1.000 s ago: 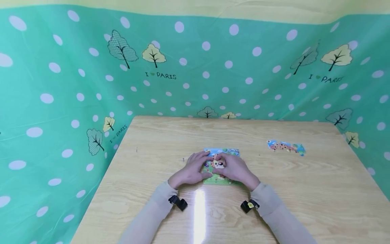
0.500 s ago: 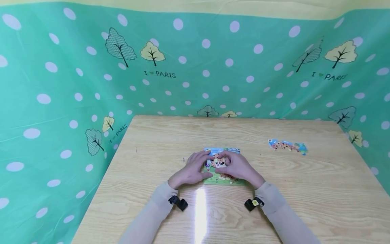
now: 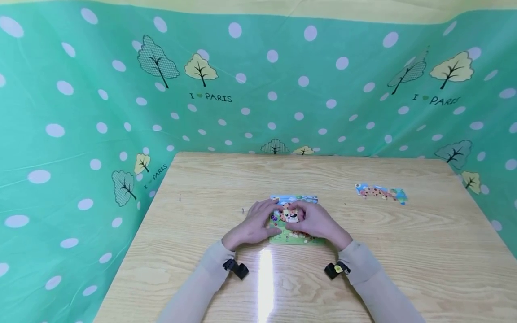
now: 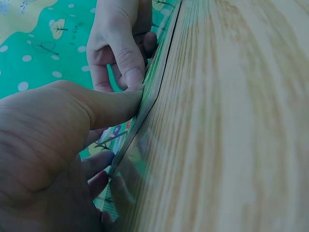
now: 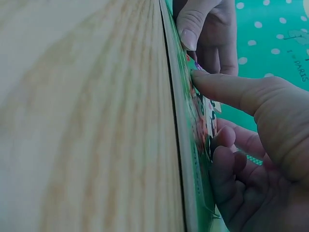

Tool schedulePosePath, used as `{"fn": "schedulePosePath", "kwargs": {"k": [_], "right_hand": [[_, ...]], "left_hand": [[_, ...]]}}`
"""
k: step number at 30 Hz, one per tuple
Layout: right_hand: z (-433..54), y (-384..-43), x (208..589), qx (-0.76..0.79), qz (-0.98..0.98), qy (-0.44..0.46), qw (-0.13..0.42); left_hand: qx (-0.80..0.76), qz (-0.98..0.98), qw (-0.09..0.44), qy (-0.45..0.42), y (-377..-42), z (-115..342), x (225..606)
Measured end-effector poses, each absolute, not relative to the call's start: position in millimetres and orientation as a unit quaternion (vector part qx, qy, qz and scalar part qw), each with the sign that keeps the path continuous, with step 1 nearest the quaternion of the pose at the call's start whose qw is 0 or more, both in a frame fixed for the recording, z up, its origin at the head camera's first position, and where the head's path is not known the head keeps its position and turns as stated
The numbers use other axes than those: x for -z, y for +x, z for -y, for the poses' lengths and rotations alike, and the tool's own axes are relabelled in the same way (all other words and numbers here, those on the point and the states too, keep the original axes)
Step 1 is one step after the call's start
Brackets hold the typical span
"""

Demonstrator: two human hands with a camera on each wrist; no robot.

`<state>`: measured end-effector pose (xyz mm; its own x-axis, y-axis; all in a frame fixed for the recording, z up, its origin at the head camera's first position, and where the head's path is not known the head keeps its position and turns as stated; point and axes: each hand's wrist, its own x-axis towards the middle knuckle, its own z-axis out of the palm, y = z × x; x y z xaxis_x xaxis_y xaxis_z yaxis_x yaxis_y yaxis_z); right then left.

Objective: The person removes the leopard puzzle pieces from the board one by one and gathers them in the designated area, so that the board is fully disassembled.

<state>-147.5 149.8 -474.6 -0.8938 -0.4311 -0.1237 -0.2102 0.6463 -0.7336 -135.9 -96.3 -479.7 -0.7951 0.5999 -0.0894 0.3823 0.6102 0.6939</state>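
A jigsaw board [image 3: 296, 241] with a green and blue picture lies flat on the table in front of me. My left hand [image 3: 254, 224] rests on its left side, fingers spread and thumb apart; its thumb [image 4: 116, 106] lies on the near edge in the left wrist view. With index finger and thumb, my right hand [image 3: 317, 222] pinches a puzzle piece [image 3: 291, 216] showing a white muzzle and black nose, over the board's middle. The right thumb [image 5: 222, 87] reaches across the board in the right wrist view. Both hands hide parts of the picture.
Several joined or adjoining puzzle pieces [image 3: 379, 193] with blue and spotted orange print lie at the back right of the wooden table [image 3: 202, 188]. A tiny scrap [image 3: 243, 211] lies left of the board. Green dotted cloth [image 3: 250, 89] hangs behind the table.
My right hand has shifted slightly to the right with the piece, then stayed nearly still. The left hand keeps its place on the board. The view has tilted a little.
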Motion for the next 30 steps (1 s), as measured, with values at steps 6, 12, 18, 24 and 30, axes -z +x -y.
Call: {"fn": "schedulePosePath", "kwargs": {"k": [6,12,18,24,30], "right_hand": [[-148,-145,470,0.348,-0.907,-0.194,0.136],[-144,-141,467,0.323,-0.916,-0.198,0.132],[-143,-140,466,0.306,-0.921,-0.202,0.128],[-144,-140,464,0.304,-0.92,-0.205,0.134],[-144,-140,463,0.307,-0.918,-0.207,0.142]], "left_hand": [[-0.337,-0.886,0.156,0.278,-136,97,479],[-0.336,-0.888,0.155,0.275,-138,97,481],[-0.342,-0.885,0.156,0.275,-138,97,481],[-0.349,-0.882,0.155,0.276,-138,96,481],[-0.347,-0.885,0.152,0.271,-138,96,484]]}}
